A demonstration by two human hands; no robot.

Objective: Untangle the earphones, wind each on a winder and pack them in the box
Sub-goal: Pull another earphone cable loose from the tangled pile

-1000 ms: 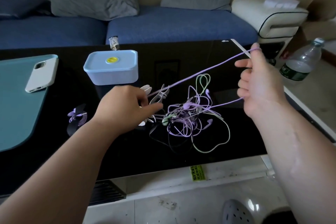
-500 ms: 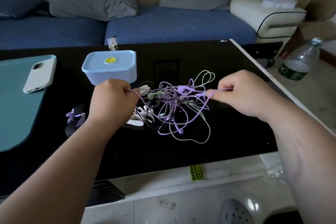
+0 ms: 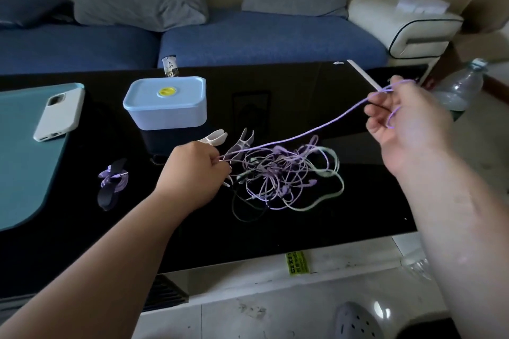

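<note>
— Where are the earphones (image 3: 278,170)?
— Tangled on the desk (image 3: 275,234), just right of the left hand (image 3: 192,170), which pinches a purple cord (image 3: 303,137) at their edge.
— And the right hand (image 3: 407,124)?
— Raised, fingers curled round that cord, stretching it taut. The box (image 3: 168,103) sits closed behind.

the tangle (image 3: 281,176) lay on the table (image 3: 275,228) between the hands, just right of the left hand (image 3: 192,170) and lower left of the right hand (image 3: 407,124). a cord (image 3: 316,129) ran from the left hand up to the right hand, over the tangle. two winders (image 3: 217,138) lay just behind the left hand, with the box (image 3: 165,107) behind them. a wound set (image 3: 113,177) lay left of the left hand. farther left, a phone (image 3: 59,111) lay on a mat (image 3: 19,151). a bottle (image 3: 460,91) stood just beyond the right hand, off the table. the sofa (image 3: 248,41) ran behind the table.
</note>
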